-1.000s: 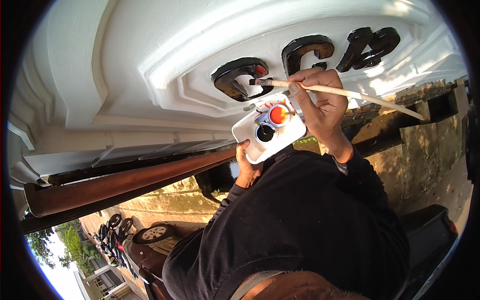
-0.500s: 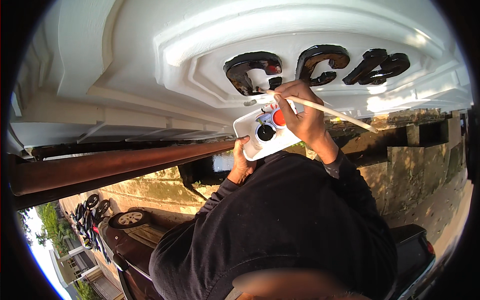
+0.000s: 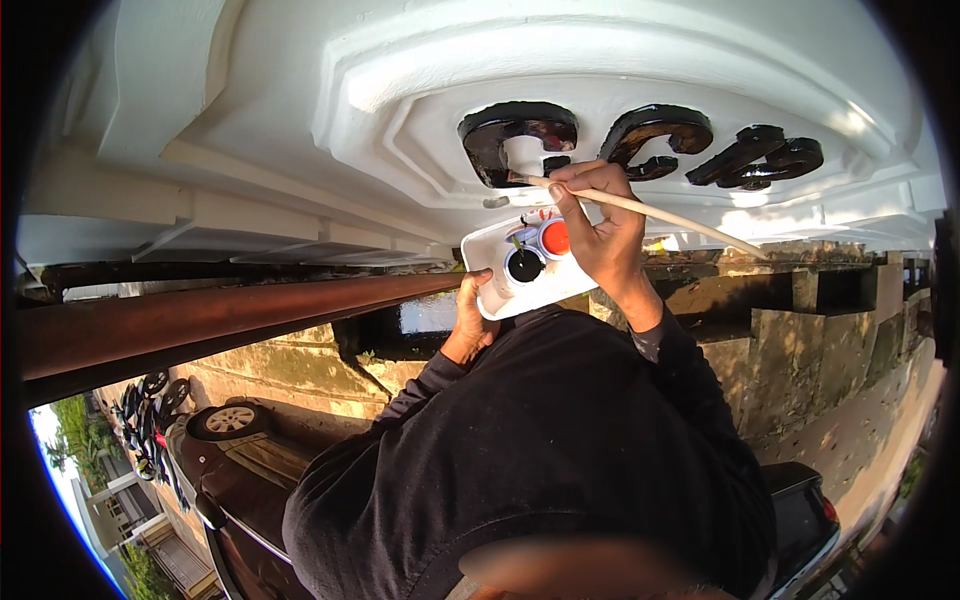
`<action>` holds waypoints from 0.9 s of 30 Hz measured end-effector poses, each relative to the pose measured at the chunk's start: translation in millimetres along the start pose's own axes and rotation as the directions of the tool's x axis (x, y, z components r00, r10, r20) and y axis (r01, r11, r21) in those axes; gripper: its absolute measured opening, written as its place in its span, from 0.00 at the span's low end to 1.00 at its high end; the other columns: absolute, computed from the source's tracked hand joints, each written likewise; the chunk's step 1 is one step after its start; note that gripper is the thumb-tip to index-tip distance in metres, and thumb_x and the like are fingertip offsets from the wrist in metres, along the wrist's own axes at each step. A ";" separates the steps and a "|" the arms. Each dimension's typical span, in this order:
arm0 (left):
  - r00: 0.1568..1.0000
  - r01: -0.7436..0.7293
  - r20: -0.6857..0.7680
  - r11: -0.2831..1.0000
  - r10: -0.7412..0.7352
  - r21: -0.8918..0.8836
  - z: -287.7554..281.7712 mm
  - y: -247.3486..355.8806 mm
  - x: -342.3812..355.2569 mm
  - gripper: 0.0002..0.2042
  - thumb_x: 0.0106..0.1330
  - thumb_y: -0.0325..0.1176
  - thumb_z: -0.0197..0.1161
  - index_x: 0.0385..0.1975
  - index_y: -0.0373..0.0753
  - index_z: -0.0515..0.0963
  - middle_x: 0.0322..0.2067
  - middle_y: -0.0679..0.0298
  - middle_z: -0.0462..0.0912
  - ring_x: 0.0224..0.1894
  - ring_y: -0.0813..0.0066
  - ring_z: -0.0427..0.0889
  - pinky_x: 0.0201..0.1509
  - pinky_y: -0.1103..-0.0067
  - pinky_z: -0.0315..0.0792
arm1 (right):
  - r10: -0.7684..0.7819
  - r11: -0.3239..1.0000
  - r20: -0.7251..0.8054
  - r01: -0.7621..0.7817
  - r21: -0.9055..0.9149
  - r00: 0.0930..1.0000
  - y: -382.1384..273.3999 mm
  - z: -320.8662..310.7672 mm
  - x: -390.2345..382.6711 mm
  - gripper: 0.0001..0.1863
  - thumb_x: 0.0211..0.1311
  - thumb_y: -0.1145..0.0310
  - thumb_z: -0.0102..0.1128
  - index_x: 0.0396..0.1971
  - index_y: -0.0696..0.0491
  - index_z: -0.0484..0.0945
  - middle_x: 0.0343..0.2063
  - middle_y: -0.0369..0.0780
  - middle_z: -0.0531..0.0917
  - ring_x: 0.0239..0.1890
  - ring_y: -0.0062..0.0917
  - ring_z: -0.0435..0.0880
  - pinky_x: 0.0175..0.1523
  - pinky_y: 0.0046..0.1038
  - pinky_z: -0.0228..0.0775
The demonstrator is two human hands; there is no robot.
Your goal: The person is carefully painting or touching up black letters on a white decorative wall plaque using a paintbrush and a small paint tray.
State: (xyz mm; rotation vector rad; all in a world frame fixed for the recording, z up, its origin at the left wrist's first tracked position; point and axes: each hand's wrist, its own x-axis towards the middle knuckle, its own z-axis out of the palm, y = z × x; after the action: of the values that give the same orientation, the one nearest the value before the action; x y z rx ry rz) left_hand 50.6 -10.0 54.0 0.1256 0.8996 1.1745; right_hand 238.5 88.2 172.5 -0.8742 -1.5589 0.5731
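Observation:
A long wooden paintbrush (image 3: pixel 690 222) is pinched in my right hand (image 3: pixel 612 235). Its bristle end meets the lower edge of a raised, glossy black letter (image 3: pixel 482 150) on the white wall. My left hand (image 3: pixel 469 320) grips the near left corner of a white plastic tray (image 3: pixel 548 300), thumb over the rim. Inside the tray stand a small pot of black paint (image 3: pixel 524 266), with a thin green stick in it, and a pot of red paint (image 3: pixel 555 238). Part of the tray's right side is behind my right hand.
More raised black letters (image 3: pixel 660 130) run rightward along the white moulded wall (image 3: pixel 270 100). A rust-brown beam (image 3: pixel 230 325) crosses at the left. Below are a concrete drain, a dark car (image 3: pixel 245 470), parked motorcycles (image 3: pixel 150 420) and another dark vehicle (image 3: pixel 800 510).
The view has shifted slightly, so the letters sit a little further right and the tray a little left. The brush tip stays at the first letter's lower edge; both grips are unchanged.

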 end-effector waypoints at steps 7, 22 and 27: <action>0.999 -0.013 -0.036 1.000 0.013 -0.011 -7.3 -3.9 5.8 0.32 0.56 0.44 0.66 0.61 0.37 0.70 0.51 0.58 0.79 0.55 0.61 0.78 0.62 0.66 0.71 | 0.033 0.999 -0.079 -0.036 -0.035 0.996 -0.1 -14.4 -2.6 0.07 0.63 0.79 0.65 0.34 0.58 0.74 0.35 0.44 0.84 0.34 0.28 0.84 0.40 0.26 0.76; 0.998 0.017 -0.056 1.000 -0.018 -0.017 -12.8 -9.3 9.7 0.32 0.56 0.44 0.66 0.60 0.37 0.70 0.51 0.57 0.79 0.55 0.61 0.78 0.62 0.65 0.72 | 0.042 0.999 0.068 -0.041 -0.011 0.997 -11.3 -0.6 -8.1 0.07 0.65 0.82 0.62 0.36 0.60 0.71 0.37 0.47 0.82 0.35 0.24 0.83 0.42 0.23 0.75; 0.998 0.022 -0.055 1.000 -0.022 -0.010 -14.9 -8.4 8.7 0.31 0.56 0.43 0.67 0.60 0.38 0.70 0.51 0.58 0.79 0.55 0.61 0.78 0.62 0.65 0.72 | -0.024 0.998 -0.002 0.024 -0.066 1.000 -11.8 -9.1 -12.9 0.09 0.63 0.81 0.65 0.35 0.59 0.72 0.36 0.47 0.83 0.35 0.27 0.85 0.38 0.23 0.76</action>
State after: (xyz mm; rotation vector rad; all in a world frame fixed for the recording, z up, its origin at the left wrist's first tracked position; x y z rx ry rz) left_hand 47.7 -11.5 35.1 0.0760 0.9414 1.1661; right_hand 245.1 69.8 175.5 -0.9045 -1.5915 0.5059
